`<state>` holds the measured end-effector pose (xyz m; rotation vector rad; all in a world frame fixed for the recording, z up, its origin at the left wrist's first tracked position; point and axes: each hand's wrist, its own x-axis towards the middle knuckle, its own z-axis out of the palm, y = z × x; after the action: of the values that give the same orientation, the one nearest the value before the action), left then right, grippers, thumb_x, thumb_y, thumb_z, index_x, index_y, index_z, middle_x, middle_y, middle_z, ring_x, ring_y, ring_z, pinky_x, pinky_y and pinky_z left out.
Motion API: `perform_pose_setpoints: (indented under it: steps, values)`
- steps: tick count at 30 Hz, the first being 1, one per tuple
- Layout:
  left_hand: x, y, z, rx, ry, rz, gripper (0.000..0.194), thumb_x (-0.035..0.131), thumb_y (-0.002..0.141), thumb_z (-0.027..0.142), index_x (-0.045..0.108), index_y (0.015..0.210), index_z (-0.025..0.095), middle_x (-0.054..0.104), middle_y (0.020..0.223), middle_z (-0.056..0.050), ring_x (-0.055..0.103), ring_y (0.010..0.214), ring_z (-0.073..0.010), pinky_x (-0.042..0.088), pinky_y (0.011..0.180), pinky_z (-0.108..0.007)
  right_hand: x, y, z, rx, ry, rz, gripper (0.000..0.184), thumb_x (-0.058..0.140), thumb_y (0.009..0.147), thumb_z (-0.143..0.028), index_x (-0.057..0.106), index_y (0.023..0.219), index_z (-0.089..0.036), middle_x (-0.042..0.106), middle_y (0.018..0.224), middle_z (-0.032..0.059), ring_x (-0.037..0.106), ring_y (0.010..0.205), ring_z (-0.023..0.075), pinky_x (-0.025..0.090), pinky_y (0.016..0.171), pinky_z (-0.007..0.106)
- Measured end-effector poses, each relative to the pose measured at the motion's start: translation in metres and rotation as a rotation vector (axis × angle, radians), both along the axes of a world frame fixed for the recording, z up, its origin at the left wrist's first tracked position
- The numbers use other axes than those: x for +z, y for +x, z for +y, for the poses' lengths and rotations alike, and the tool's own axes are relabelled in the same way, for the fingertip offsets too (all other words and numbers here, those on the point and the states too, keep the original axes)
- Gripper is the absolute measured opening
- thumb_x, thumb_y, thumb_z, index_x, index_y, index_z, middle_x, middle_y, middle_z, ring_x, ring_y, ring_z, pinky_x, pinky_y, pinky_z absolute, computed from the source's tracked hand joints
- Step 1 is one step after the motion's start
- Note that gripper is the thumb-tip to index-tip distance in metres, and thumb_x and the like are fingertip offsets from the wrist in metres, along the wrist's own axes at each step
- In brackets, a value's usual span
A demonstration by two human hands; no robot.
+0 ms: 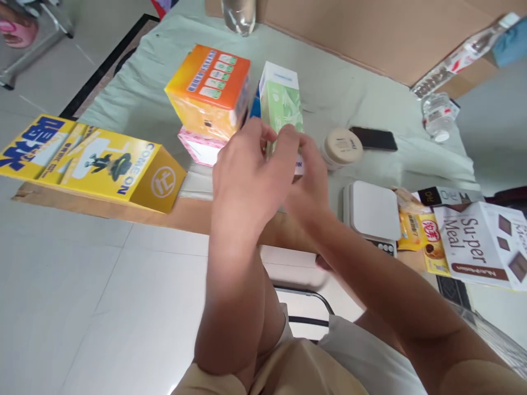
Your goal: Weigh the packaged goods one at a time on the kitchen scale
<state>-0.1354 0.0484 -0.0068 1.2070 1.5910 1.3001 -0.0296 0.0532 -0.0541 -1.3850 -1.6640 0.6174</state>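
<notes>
A tall green and white carton (281, 101) stands near the middle of the table, its lower part covered by my hands. My left hand (253, 170) is closed around its near left side, the thumb lying across the front. My right hand (308, 178) is closed at the carton's lower right, with its fingertips partly hidden behind the left thumb. Just left of the hands, an orange box (209, 90) rests on a pink and white box (200, 147). A sliver of a blue thing (255, 104) shows between the orange box and the carton.
A yellow carton (94, 162) lies at the table's left edge. To the right are a lidded round jar (341, 147), a black phone (374, 139), a white kitchen scale (374, 211) and several snack packs, including a Su-per Meal box (473, 244). Clear bottles (439, 116) lie farther right.
</notes>
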Motion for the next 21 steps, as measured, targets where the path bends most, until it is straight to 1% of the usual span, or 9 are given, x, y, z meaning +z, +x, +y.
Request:
perform_pose_setpoints:
  steps: [3, 6, 9, 11, 12, 14, 17, 19, 21]
  values:
    - [0.001, 0.024, 0.001, -0.132, 0.034, -0.084, 0.031, 0.07, 0.099, 0.03, 0.057, 0.072, 0.022, 0.055, 0.069, 0.002, 0.056, 0.07, -0.0151, 0.045, 0.069, -0.031, -0.004, 0.05, -0.039, -0.036, 0.163, -0.106, 0.045, 0.066, 0.085, -0.037, 0.057, 0.128, -0.026, 0.072, 0.126, 0.0102, 0.073, 0.11, 0.0261, 0.068, 0.09, 0.043]
    - [-0.001, 0.055, 0.002, -0.394, 0.031, -0.065, 0.025, 0.068, 0.099, 0.03, 0.06, 0.077, 0.022, 0.062, 0.074, 0.001, 0.058, 0.071, -0.0148, 0.044, 0.069, -0.031, -0.011, 0.111, -0.091, -0.146, 0.303, -0.239, 0.046, 0.071, 0.081, -0.035, 0.06, 0.125, -0.027, 0.071, 0.117, 0.0112, 0.074, 0.102, 0.028, 0.068, 0.077, 0.043]
    - [-0.007, 0.094, 0.0, -0.597, -0.035, 0.012, 0.018, 0.07, 0.096, 0.03, 0.061, 0.082, 0.023, 0.065, 0.077, 0.002, 0.057, 0.07, -0.0148, 0.042, 0.065, -0.031, -0.023, 0.163, -0.131, -0.31, 0.244, -0.307, 0.049, 0.08, 0.075, -0.031, 0.064, 0.122, -0.028, 0.071, 0.115, 0.0109, 0.075, 0.09, 0.0256, 0.063, 0.056, 0.034]
    - [-0.015, 0.122, -0.003, -0.704, -0.084, 0.053, 0.016, 0.067, 0.096, 0.03, 0.061, 0.083, 0.023, 0.067, 0.08, 0.001, 0.058, 0.072, -0.015, 0.043, 0.065, -0.031, -0.034, 0.185, -0.144, -0.406, 0.152, -0.287, 0.05, 0.08, 0.076, -0.03, 0.065, 0.123, -0.027, 0.072, 0.116, 0.0112, 0.075, 0.086, 0.0246, 0.059, 0.05, 0.031]
    - [-0.02, 0.135, -0.005, -0.745, -0.098, 0.075, 0.016, 0.065, 0.096, 0.029, 0.06, 0.082, 0.023, 0.068, 0.082, 0.001, 0.058, 0.074, -0.0149, 0.043, 0.066, -0.031, -0.039, 0.193, -0.146, -0.427, 0.111, -0.277, 0.051, 0.079, 0.076, -0.03, 0.065, 0.125, -0.027, 0.074, 0.116, 0.0111, 0.075, 0.085, 0.0248, 0.06, 0.051, 0.032]
    - [-0.031, 0.157, -0.008, -0.796, -0.101, 0.129, 0.014, 0.062, 0.095, 0.027, 0.059, 0.081, 0.022, 0.069, 0.084, 0.001, 0.058, 0.075, -0.0147, 0.043, 0.068, -0.031, -0.047, 0.203, -0.143, -0.417, 0.054, -0.289, 0.055, 0.078, 0.075, -0.031, 0.065, 0.128, -0.027, 0.076, 0.116, 0.0108, 0.076, 0.09, 0.0273, 0.066, 0.064, 0.039]
    - [-0.047, 0.177, -0.009, -0.799, -0.077, 0.193, 0.013, 0.061, 0.093, 0.025, 0.058, 0.08, 0.022, 0.067, 0.08, 0.002, 0.056, 0.073, -0.0146, 0.041, 0.068, -0.031, -0.052, 0.209, -0.132, -0.368, 0.062, -0.336, 0.054, 0.076, 0.075, -0.032, 0.066, 0.128, -0.026, 0.075, 0.131, 0.0149, 0.076, 0.116, 0.0351, 0.067, 0.088, 0.049]
    - [-0.055, 0.184, -0.007, -0.764, -0.069, 0.199, 0.013, 0.06, 0.091, 0.024, 0.058, 0.079, 0.022, 0.066, 0.076, 0.002, 0.054, 0.069, -0.0139, 0.041, 0.067, -0.031, -0.05, 0.21, -0.125, -0.367, 0.077, -0.348, 0.047, 0.072, 0.079, -0.031, 0.068, 0.125, -0.025, 0.067, 0.149, 0.0184, 0.069, 0.135, 0.0379, 0.066, 0.094, 0.05]
    - [-0.061, 0.186, -0.003, -0.714, -0.056, 0.184, 0.013, 0.06, 0.09, 0.024, 0.057, 0.077, 0.022, 0.063, 0.073, 0.003, 0.052, 0.067, -0.013, 0.04, 0.065, -0.03, -0.046, 0.212, -0.12, -0.355, 0.054, -0.373, 0.043, 0.07, 0.082, -0.031, 0.068, 0.125, -0.025, 0.058, 0.161, 0.0199, 0.062, 0.146, 0.0396, 0.065, 0.098, 0.052]
